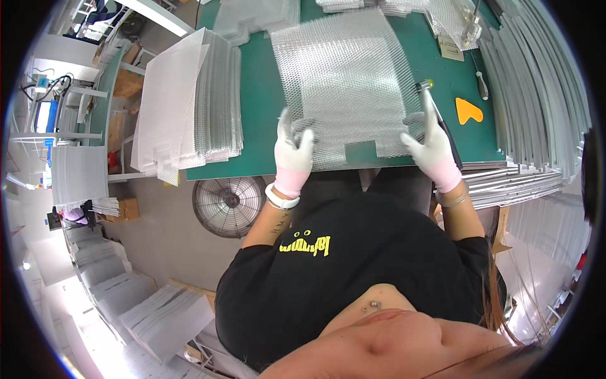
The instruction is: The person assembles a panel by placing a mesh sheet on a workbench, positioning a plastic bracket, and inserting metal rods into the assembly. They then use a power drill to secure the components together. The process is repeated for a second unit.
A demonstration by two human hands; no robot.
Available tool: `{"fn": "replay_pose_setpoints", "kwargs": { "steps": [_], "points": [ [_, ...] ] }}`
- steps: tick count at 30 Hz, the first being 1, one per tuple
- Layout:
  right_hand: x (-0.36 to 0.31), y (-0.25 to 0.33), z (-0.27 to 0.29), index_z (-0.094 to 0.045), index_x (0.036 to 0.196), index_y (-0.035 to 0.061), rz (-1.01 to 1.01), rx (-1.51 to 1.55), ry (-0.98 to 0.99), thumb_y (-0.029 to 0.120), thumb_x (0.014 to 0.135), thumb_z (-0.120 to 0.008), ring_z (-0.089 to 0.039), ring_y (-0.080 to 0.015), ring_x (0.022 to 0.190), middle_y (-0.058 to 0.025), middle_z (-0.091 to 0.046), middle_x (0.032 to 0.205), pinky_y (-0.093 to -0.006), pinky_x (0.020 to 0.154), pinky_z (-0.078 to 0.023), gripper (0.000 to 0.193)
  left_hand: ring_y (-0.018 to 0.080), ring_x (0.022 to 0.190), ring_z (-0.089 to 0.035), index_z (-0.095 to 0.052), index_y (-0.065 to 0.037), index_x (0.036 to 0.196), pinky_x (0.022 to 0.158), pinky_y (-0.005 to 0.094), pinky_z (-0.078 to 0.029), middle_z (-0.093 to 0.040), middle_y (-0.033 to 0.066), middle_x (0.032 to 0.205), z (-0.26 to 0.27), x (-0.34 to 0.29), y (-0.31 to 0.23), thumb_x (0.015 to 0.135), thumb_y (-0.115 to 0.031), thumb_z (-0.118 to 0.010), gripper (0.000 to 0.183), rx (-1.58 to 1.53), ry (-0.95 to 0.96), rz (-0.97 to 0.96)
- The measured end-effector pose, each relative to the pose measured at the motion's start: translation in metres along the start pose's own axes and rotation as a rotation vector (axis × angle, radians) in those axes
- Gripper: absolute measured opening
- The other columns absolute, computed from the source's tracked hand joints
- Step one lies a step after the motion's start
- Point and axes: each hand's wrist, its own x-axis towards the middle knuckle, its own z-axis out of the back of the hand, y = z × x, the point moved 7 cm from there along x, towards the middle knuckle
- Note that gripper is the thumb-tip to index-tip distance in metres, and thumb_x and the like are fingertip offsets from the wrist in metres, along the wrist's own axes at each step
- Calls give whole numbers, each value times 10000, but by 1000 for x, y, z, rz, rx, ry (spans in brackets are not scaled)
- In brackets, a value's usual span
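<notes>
My left hand (pixel 294 150), in a white glove with a pink cuff, is at the near left edge of a silvery mesh-patterned sheet (pixel 353 69). Its fingers are apart, with the thumb beside the edge. Across from it, my right hand (pixel 434 144), gloved the same way, stands at the sheet's right edge, index finger stretched up and thumb spread inward. The sheet lies over a smaller rectangular layer and has a notch in its near side. Close by my right hand, partly covered by it, is a black-handled tool (pixel 444 120) with a green end.
A tall stack of mesh sheets (pixel 218 101) stands left on the green table (pixel 259 136). On the right lie an orange scraper (pixel 468 111), a screwdriver (pixel 482 86) and a small beige block (pixel 450 48). Grey panels (pixel 536 82) line the right side. A floor fan (pixel 230 201) stands below.
</notes>
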Motion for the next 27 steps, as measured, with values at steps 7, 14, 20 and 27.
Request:
{"fn": "replay_pose_setpoints", "kwargs": {
  "steps": [7,14,20,27],
  "points": [
    [-8,-41,-36,-276,1540,67,-198,-162,116,212,826,-721,-605,-408,1142,-251,-563,1340,-425,955,-507,854,348,1007,-607,-324,52,1496,874,401,-524,-575,208,1133,-26,17,2,781,-276,-807,923,1039,93,-281],
    [-14,-63,-54,-303,1531,86,-241,-252,184,266,847,-717,-609,-399,1112,-236,-607,1247,-432,938,-508,820,325,989,-620,-369,24,1483,847,407,-534,-582,189,1088,-28,30,25,789,-384,-778,903,1197,155,-161],
    [-15,-60,-54,-335,1516,98,-271,-281,292,279,861,-709,-609,-384,1097,-207,-600,1226,-436,919,-512,775,349,1049,-609,-361,38,1487,905,405,-523,-575,219,1170,-26,29,30,802,-374,-773,899,1214,194,-160],
    [-8,-61,-56,-396,1474,82,-254,-341,366,329,873,-691,-615,-375,1096,-205,-625,1186,-428,941,-502,714,350,1085,-598,-399,-13,1488,928,410,-516,-555,217,1221,-25,35,30,788,-397,-784,886,1215,225,-43]
  ]
}}
